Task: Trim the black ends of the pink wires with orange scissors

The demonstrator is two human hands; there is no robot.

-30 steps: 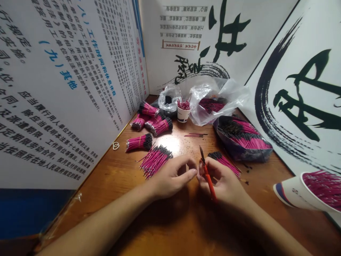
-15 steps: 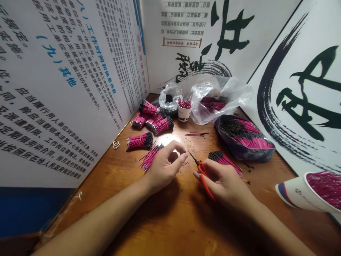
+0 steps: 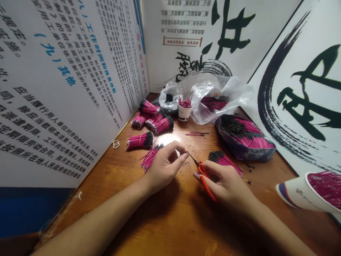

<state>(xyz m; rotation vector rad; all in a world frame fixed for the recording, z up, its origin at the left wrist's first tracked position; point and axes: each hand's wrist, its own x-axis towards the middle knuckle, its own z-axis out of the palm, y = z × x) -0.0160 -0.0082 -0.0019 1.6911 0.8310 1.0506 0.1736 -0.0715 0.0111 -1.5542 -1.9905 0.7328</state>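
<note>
In the middle of the head view, my left hand (image 3: 163, 169) is closed, thumb and forefinger pinched together. What they pinch is too small and too hidden to make out. My right hand (image 3: 226, 183) grips small pointed scissors (image 3: 201, 168) with orange handles. Their thin dark tips reach up to the left fingertips, and the blades look closed or nearly so. Left of my left hand lie loose pink wires (image 3: 149, 158) with black ends. More wires with black ends, a loose pile (image 3: 225, 161), lie just beyond my right hand.
Rubber-banded wire bundles (image 3: 140, 141) lie at the left. A paper cup (image 3: 184, 114) of wires stands at the back beside clear plastic bags (image 3: 204, 110). A dark bag (image 3: 247, 153) of wires lies right; a tilted cup (image 3: 295, 190) is nearer. Printed panels (image 3: 87, 71) wall the table.
The scissors' tips have moved slightly left and now meet the left fingertips, where a small gap showed before. My left hand has hardly moved.
</note>
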